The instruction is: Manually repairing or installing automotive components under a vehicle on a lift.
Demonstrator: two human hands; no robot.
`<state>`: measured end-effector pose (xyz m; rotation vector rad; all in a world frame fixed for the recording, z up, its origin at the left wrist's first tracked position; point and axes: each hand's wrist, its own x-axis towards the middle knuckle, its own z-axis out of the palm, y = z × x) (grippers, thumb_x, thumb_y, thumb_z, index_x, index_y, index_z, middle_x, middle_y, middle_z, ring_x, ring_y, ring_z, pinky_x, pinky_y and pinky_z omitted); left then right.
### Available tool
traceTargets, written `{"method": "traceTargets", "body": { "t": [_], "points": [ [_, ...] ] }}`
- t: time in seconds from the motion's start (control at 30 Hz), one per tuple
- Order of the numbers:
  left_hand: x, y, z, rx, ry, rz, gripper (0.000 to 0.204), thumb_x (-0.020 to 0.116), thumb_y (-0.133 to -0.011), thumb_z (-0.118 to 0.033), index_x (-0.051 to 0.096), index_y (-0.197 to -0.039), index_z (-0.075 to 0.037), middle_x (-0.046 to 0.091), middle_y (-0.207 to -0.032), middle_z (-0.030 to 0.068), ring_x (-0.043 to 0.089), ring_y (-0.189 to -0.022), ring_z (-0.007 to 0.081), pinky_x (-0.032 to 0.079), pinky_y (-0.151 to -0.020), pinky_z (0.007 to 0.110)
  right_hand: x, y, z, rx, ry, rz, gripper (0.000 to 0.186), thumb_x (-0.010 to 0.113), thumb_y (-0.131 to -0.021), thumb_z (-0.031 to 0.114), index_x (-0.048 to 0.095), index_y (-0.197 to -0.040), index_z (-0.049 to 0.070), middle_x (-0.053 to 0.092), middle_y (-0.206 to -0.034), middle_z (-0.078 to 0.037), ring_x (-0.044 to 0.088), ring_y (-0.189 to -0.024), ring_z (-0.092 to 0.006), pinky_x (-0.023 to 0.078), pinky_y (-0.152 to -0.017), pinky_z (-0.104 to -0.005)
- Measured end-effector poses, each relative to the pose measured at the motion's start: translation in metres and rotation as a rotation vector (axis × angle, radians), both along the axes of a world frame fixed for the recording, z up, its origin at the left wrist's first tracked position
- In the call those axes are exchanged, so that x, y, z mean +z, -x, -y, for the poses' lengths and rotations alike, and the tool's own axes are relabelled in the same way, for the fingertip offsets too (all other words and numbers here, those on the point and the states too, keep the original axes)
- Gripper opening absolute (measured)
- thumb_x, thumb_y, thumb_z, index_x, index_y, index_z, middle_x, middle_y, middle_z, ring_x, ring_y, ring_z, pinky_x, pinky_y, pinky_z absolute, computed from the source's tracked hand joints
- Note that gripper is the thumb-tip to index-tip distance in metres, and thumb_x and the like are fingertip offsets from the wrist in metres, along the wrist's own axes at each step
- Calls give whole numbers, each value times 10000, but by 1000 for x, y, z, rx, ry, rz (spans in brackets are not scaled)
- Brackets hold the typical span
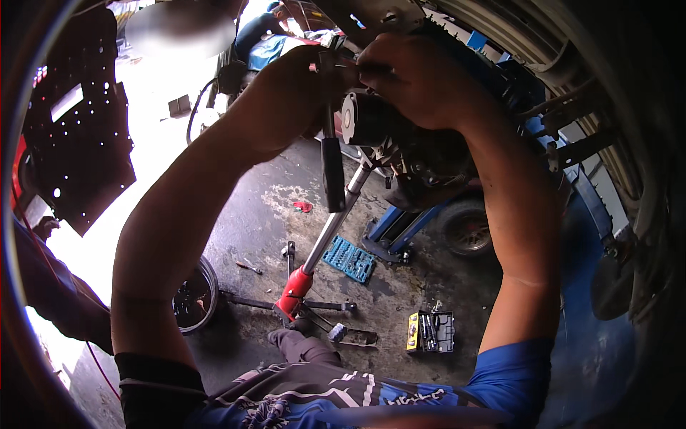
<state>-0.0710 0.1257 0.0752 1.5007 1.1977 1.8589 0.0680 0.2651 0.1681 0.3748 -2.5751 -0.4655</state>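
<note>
High in the view, my left hand is closed beside the head of a metal tool with a black grip, which hangs downward. My right hand has curled fingers at the tool's top; what exactly they hold is unclear. Just below my hands is a cylindrical part with a silver end, among dark vehicle undercarriage parts. A telescopic jack with a red base and silver pole stands beneath them on the floor.
Below are a blue socket case, an open toolbox, a round basin and a blue lift arm near a wheel. A perforated plate hangs left; another person is in the background.
</note>
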Motion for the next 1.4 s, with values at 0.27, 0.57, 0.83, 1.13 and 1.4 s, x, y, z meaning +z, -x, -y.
{"method": "traceTargets", "body": {
  "t": [0.27, 0.57, 0.83, 1.13, 1.4],
  "points": [
    [-31, 9, -17, 318, -65, -514, 68, 525, -901, -31, 558, -960, -31, 549, -855, 124, 558, -768, 223, 425, -622, 317, -5, 5, 2, -55, 329, 64, 166, 646, -861, 170, 650, -912, 11, 650, -781, -142, 646, -731, -263, 487, -676, -378],
    [-30, 3, -26, 391, -214, -430, 290, 488, -906, 0, 442, -1190, -35, 550, -852, 66, 542, -790, 99, 467, -673, 321, 1, -9, 8, -152, 462, 188, 192, 659, -903, 154, 632, -1049, 32, 608, -772, -31, 548, -708, -91, 446, -655, -271],
    [-48, 24, -39, 671, -526, -1130, 110, 589, -793, 92, 630, -858, 13, 528, -1026, 157, 565, -938, 234, 507, -709, 314, -22, -154, 67, -124, 398, -412, 290, 731, -727, 154, 650, -974, 26, 664, -876, -132, 642, -764, -262, 506, -757, -350],
    [-23, -11, -30, 184, 2, -68, 317, 535, -918, -31, 427, -1215, -61, 528, -755, 22, 520, -550, 80, 441, -450, 219, -92, -155, -21, -445, -153, -450, 802, 857, -542, 138, 509, -1259, 47, 454, -1327, -193, 428, -1272, -371, 359, -1068, -507],
    [-18, -3, -30, 294, 178, -150, 60, 634, -668, -7, 643, -720, -35, 577, -894, 169, 529, -1013, 295, 470, -856, 405, -82, -130, -49, -355, -220, -511, 585, 757, -542, 20, 606, -1107, -7, 514, -1229, -198, 532, -1135, -387, 433, -1002, -445]
  ]
}}
